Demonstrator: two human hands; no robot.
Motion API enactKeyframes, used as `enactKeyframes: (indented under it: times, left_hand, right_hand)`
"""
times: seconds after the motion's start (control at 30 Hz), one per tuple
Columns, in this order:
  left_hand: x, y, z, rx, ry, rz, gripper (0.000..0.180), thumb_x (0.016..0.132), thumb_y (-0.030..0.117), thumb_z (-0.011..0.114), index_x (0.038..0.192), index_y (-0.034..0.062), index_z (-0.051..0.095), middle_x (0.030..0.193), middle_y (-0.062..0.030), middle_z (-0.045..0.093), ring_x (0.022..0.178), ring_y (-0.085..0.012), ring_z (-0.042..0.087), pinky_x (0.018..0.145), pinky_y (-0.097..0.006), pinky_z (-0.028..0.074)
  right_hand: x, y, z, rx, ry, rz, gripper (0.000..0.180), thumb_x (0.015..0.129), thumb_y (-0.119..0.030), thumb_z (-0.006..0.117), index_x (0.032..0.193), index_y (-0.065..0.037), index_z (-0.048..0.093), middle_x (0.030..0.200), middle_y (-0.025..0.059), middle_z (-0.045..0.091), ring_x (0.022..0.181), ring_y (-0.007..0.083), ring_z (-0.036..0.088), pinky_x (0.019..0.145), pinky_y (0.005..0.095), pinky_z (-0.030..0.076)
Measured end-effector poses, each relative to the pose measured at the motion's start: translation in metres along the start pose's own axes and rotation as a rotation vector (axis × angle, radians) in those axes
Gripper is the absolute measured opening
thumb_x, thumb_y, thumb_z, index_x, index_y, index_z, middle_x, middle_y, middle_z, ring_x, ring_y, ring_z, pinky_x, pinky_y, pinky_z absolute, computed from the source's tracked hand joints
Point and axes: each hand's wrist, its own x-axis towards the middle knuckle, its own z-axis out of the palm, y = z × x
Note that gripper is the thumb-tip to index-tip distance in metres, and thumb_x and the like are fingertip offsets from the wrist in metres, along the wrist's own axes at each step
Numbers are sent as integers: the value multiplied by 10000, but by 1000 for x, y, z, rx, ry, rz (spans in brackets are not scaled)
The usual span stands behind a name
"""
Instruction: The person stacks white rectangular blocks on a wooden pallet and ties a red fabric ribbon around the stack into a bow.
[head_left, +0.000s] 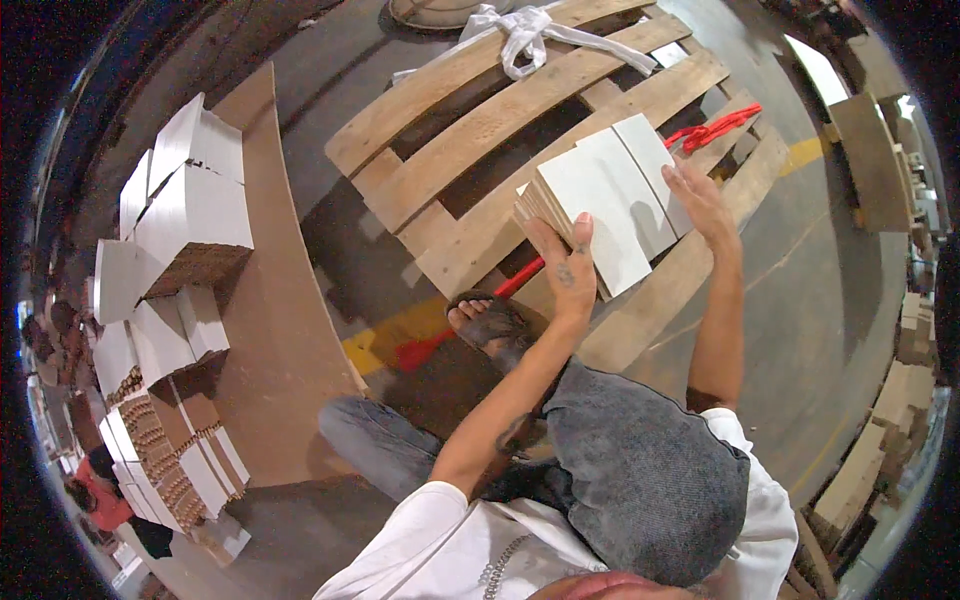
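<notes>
My left hand (pixel 568 270) grips the near corner of a thick stack of flat white cardboard sheets (pixel 605 195), thumb on top. My right hand (pixel 700 200) rests on the stack's right edge, fingers spread along it. The stack is held above a wooden pallet (pixel 480 130), with its brown corrugated edges showing at the left side. Both forearms reach up from my body at the bottom of the view.
Red strapping (pixel 715 128) lies across the pallet, and a white cloth strip (pixel 525 35) sits at its far end. Several stacks of white-faced cardboard (pixel 185 210) stand on a brown board (pixel 270 300) at left. My sandalled foot (pixel 490 325) rests by a yellow floor line.
</notes>
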Motion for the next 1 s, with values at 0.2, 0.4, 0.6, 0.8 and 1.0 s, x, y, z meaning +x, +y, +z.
enactKeyframes:
  times: [0.2,0.4,0.6,0.8,1.0]
  left_hand:
    - [1,11,7,-100,29,-35,983,940,668,354,1478,-112,91,1564,-270,67,1465,-347,58,1185,-378,68]
    - [13,-9,4,-288,40,-67,812,994,621,209,1487,-25,210,1478,-162,348,1339,-270,353,1129,-345,240]
    - [16,-26,8,-257,16,-100,865,978,642,205,1489,-53,144,1539,-236,169,1432,-358,140,1174,-404,89]
    - [20,-36,15,-244,63,-150,871,971,657,191,1487,-44,152,1501,-242,226,1409,-358,191,1169,-405,105]
    - [32,-33,8,-478,64,-208,921,917,740,227,1498,27,196,1475,-183,317,1351,-303,327,1130,-393,247]
  right_hand:
    - [33,49,-25,398,-204,55,844,961,-668,269,1474,0,312,1458,166,436,1352,242,403,1117,330,284]
    - [57,34,-38,634,-534,154,744,984,-570,396,1398,48,424,1320,89,552,1185,148,508,1042,273,367]
    - [27,11,-33,138,-558,209,708,949,-542,520,1382,13,453,1246,92,586,1081,160,567,920,297,462]
    - [38,29,-44,-20,-667,87,740,947,-573,487,1433,-23,392,1301,96,557,1132,184,553,957,320,453]
    - [79,15,-16,785,-507,284,630,1004,-503,398,1335,27,481,1289,104,583,1152,196,565,979,328,446]
